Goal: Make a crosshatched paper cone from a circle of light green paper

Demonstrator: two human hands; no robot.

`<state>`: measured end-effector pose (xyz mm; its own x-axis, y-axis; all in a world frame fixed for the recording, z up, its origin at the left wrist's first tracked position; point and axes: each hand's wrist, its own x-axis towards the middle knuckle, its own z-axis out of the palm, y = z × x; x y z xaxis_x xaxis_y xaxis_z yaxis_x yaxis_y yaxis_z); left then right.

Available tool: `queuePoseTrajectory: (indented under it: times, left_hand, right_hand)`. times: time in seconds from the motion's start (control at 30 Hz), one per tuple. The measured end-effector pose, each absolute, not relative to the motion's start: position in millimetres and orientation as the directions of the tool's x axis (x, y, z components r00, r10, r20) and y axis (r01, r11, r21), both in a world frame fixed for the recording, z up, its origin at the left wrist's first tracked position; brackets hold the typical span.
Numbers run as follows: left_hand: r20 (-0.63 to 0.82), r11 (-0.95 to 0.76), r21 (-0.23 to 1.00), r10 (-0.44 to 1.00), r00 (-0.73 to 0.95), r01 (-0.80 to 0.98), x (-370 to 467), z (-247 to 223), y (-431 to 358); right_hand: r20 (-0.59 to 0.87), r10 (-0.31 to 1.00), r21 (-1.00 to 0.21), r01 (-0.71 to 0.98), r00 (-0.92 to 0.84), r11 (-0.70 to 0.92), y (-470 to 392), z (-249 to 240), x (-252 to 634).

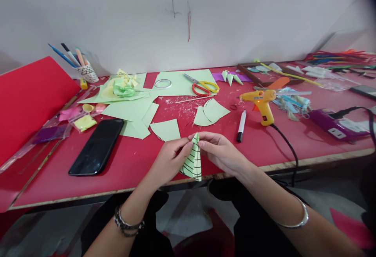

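Note:
Between my two hands, at the table's front edge, is a light green paper cone (194, 161) with black lines drawn across it, its narrow tip pointing up. My left hand (170, 157) pinches it near the top from the left, thumb on the front. From the right, my right hand (221, 151) pinches the same tip between thumb and fingers. Just beyond the hands lie cut green paper pieces (168, 129) with curved edges, and more such pieces (216, 111) lie further right. A white marker (242, 126) with a black cap is to the right.
A yellow glue gun (261, 102) stands at the right, its cord hanging over the front edge near a purple power strip (335, 126). Scissors (202, 85) and a silver ring (163, 84) lie at the back. A black phone (96, 147) lies left, beside a red board (35, 100).

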<state>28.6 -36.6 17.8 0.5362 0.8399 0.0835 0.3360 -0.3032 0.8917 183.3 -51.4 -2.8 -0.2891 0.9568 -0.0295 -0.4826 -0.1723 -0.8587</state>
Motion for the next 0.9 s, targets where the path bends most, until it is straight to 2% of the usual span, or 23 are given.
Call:
queuePoseTrajectory:
  times: [0.3, 0.43, 0.5, 0.63, 0.77, 0.9]
  left_hand:
    - [0.003, -0.188, 0.938, 0.845, 0.535, 0.292, 26.5, 18.2, -35.9]
    - [-0.009, -0.109, 0.967, 0.887, 0.461, 0.229, 25.9, 21.8, -34.2]
    - [0.029, -0.103, 0.979, 0.923, 0.383, 0.174, 23.9, 23.6, -32.5]
    - [0.152, -0.188, 0.967, 0.967, 0.206, 0.171, 16.3, 28.3, -31.5]
    - [0.162, -0.227, 0.932, 0.958, 0.235, 0.282, 11.9, 33.0, -34.8]
    - [0.125, -0.219, 0.919, 0.951, 0.282, 0.329, 13.0, 33.2, -36.6]
  right_hand:
    - [-0.059, 0.959, -0.855, -0.483, -0.276, -0.191, -51.5, -0.8, 182.4]
    - [-0.097, 0.955, -0.813, -0.531, -0.280, -0.238, -51.5, -2.3, 183.7]
    - [-0.115, 0.962, -0.796, -0.555, -0.249, -0.239, -50.4, -2.2, 185.5]
    - [-0.091, 0.983, -0.805, -0.568, -0.162, -0.169, -46.5, -0.4, 191.2]
    - [-0.032, 0.998, -0.849, -0.526, -0.058, -0.058, -44.1, 1.2, 195.6]
    - [0.033, 0.999, -0.922, -0.385, 0.005, 0.033, -44.5, 0.9, 196.9]
